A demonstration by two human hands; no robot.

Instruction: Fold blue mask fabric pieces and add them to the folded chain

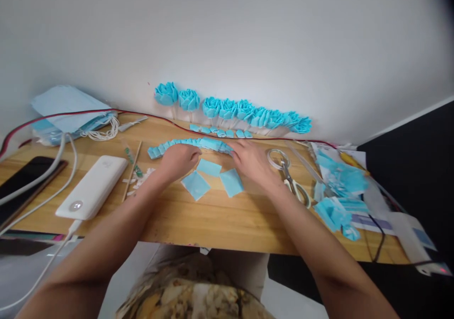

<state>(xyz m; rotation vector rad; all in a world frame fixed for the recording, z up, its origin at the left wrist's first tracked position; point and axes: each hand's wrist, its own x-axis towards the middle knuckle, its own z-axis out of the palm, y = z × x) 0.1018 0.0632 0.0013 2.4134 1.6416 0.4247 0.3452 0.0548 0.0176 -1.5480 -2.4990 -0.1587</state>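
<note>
Head view: at left of the frame, a stack of pale blue masks [71, 103] lies against the wall [227, 35]. Below it, a dark phone [35, 167] and a white power bank [92, 186] rest on the worktop [213, 224], with a thin stick [132, 172] just beside the power bank.

At centre, 1 row of folded blue pieces [189, 142] runs left to right in a shallow arch; its long axis lies across the frame. The left hand [180, 160] is at the near side of the row's left half, and the row's left end shows beyond it. Its fingers are curled; whether that grip is closed on the row cannot be told. Directly below the row lie 3 flat blue squares [209, 167], between the wrists. The right hand [250, 160] is at the row's right end, fingers pointing up and left; contact and closure of this grip cannot be confirmed. Neither hand is clearly nearer the row. Farther up the frame, small blue pieces [221, 133] lie in line below a row of blue flowers [228, 108].

Right of the right hand, scissors [289, 182] overlap a tape roll [270, 158]; blue scraps [333, 215] are heaped beyond.

Surface: wood-grained, front edge low in the frame. Room: pale wall behind, dark area at far right.
</note>
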